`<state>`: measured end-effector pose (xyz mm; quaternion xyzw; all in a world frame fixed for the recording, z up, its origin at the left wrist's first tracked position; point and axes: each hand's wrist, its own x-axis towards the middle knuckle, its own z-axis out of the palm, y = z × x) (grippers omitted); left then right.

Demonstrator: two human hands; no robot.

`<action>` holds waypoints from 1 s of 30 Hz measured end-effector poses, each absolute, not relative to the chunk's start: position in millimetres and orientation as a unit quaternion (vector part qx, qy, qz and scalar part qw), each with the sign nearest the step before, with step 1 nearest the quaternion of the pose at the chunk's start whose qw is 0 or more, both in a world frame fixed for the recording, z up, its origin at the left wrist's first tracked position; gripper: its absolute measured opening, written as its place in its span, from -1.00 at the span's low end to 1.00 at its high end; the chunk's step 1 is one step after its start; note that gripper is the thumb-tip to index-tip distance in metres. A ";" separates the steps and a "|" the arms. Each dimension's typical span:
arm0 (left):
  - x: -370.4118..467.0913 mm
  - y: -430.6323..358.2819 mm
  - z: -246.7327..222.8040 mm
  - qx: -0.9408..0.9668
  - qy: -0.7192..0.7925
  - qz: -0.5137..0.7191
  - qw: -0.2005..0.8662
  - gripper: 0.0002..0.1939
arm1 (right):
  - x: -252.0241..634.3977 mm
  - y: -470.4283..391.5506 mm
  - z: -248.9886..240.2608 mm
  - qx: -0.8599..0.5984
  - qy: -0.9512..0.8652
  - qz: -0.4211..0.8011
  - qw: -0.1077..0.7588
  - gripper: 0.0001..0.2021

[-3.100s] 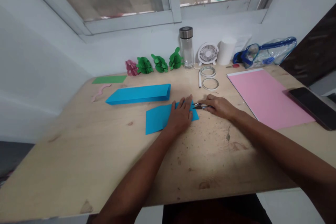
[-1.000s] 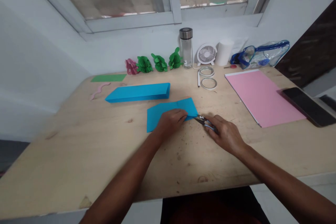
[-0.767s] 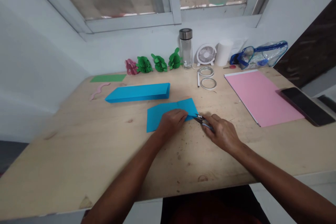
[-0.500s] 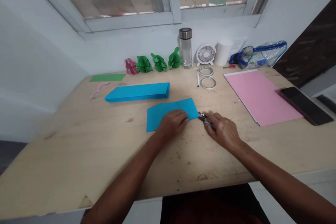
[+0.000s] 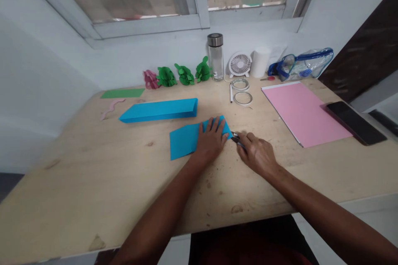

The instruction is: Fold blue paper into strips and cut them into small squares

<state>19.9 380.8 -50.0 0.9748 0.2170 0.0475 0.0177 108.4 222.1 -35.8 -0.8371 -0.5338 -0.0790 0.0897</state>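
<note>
A folded piece of blue paper (image 5: 183, 140) lies on the wooden table before me. My left hand (image 5: 213, 138) rests flat on its right part, fingers spread, pressing it down. At the paper's right end my right hand (image 5: 256, 151) is closed around a small dark pair of scissors (image 5: 236, 138). The blades are apart and reach the paper's right corner; the handles are mostly hidden in my fingers. Just behind lies a longer folded blue paper strip (image 5: 158, 109), touched by neither hand.
Along the wall stand a pink paper shape (image 5: 151, 79), several green paper shapes (image 5: 185, 74), a glass bottle (image 5: 217, 60), a small fan (image 5: 240, 65) and a clear pouch (image 5: 306, 64). Tape rolls (image 5: 242, 98), pink sheets (image 5: 306, 114) and a phone (image 5: 356, 122) lie to the right.
My left hand has flattened and spread its fingers farther over the right part of the blue paper. The scissors stay at its right corner. The view has shifted slightly.
</note>
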 end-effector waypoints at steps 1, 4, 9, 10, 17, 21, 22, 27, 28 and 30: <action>19.4 380.7 -50.0 0.975 0.216 0.049 0.018 -0.47 | 108.0 222.4 -36.0 -0.838 -0.533 -0.078 0.090 -0.61; 18.7 380.7 -50.3 0.976 0.210 0.055 0.016 -0.47 | 106.6 223.5 -36.0 -0.840 -0.530 -0.076 0.088 -0.62; 18.0 380.9 -54.0 0.977 0.206 0.060 0.007 -0.46 | 104.4 227.4 -36.5 -0.842 -0.528 -0.074 0.081 -0.61; 17.9 381.0 -54.8 0.977 0.206 0.059 0.007 -0.45 | 104.1 228.3 -36.7 -0.843 -0.528 -0.073 0.079 -0.61; 18.4 380.8 -54.4 0.977 0.206 0.055 -0.001 -0.45 | 104.7 225.4 -38.9 -0.852 -0.514 -0.071 0.071 -0.59; 18.4 380.2 -53.0 0.977 0.206 0.045 -0.006 -0.44 | 105.0 224.3 -39.4 -0.859 -0.503 -0.070 0.066 -0.58; 18.4 380.1 -53.2 0.977 0.206 0.045 -0.007 -0.44 | 104.8 225.3 -39.1 -0.859 -0.503 -0.069 0.064 -0.58; 18.0 380.6 -56.6 0.977 0.205 0.052 -0.016 -0.43 | 103.8 230.0 -37.6 -0.862 -0.499 -0.065 0.058 -0.59; 17.9 380.7 -57.0 0.977 0.206 0.052 -0.018 -0.43 | 103.7 230.0 -37.3 -0.864 -0.497 -0.064 0.057 -0.59; 17.8 380.9 -57.0 0.977 0.207 0.050 -0.021 -0.43 | 103.3 229.5 -36.6 -0.868 -0.490 -0.063 0.055 -0.59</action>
